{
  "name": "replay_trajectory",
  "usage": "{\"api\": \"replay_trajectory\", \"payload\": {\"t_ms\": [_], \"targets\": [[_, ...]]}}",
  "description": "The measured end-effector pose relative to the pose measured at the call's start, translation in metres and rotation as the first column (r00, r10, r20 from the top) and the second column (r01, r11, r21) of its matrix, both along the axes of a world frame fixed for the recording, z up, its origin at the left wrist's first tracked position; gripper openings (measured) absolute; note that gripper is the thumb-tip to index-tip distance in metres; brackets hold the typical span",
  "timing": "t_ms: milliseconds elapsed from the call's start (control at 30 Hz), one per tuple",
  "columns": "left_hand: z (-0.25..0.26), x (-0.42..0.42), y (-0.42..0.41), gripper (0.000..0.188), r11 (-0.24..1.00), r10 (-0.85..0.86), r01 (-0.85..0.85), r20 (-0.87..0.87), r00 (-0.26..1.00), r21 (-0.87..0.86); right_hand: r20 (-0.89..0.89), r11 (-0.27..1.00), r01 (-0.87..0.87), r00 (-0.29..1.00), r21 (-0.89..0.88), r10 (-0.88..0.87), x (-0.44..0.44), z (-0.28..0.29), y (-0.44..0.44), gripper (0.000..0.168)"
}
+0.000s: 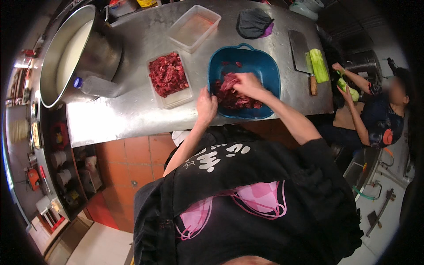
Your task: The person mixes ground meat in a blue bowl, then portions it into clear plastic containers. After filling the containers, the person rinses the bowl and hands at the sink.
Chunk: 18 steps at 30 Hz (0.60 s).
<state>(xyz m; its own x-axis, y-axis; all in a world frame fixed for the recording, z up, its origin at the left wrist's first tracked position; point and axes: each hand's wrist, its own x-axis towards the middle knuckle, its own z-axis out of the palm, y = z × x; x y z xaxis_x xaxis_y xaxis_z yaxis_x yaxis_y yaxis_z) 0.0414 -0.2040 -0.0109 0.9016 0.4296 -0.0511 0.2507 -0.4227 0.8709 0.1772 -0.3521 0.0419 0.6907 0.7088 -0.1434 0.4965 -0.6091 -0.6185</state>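
A blue plastic basin [270,69] with a looped handle stands on the steel table in front of me, with raw red meat pieces [238,102] in its near part. My right hand [248,84] reaches into the basin and grips a clump of raw meat [231,81]. Against the basin's left rim rests my left hand [208,104], its thumb by the edge. To the left, a clear plastic container [177,101] bears a heap of raw red meat [168,74]; its near end shows bare. Behind it sits another clear plastic container [195,29] with slight reddish residue.
A large metal pot [99,49] of whitish contents and a plastic bottle [99,86] with a blue cap occupy the left. At right lie a cleaver [299,49] and a peeled green vegetable [318,66]. Beyond them a person [374,109] handles another vegetable. A dark cloth item [253,23] lies at the back.
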Motion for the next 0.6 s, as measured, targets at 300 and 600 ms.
{"api": "replay_trajectory", "payload": {"t_ms": [300, 600], "targets": [[-0.002, 0.001, -0.002, 0.046, 1.0, -0.008, 0.009, 0.053, 0.999, -0.015, 0.113, 0.871, -0.367, 0.9, -0.326, 0.422, -0.01, 0.025, -0.076, 0.078], [0.005, 0.004, 0.002, 0.045, 0.992, -0.072, 0.074, 0.024, 0.997, -0.103, 0.138, 0.997, -0.066, 0.989, 0.031, 0.061, 0.034, -0.043, -0.049, 0.035]]}}
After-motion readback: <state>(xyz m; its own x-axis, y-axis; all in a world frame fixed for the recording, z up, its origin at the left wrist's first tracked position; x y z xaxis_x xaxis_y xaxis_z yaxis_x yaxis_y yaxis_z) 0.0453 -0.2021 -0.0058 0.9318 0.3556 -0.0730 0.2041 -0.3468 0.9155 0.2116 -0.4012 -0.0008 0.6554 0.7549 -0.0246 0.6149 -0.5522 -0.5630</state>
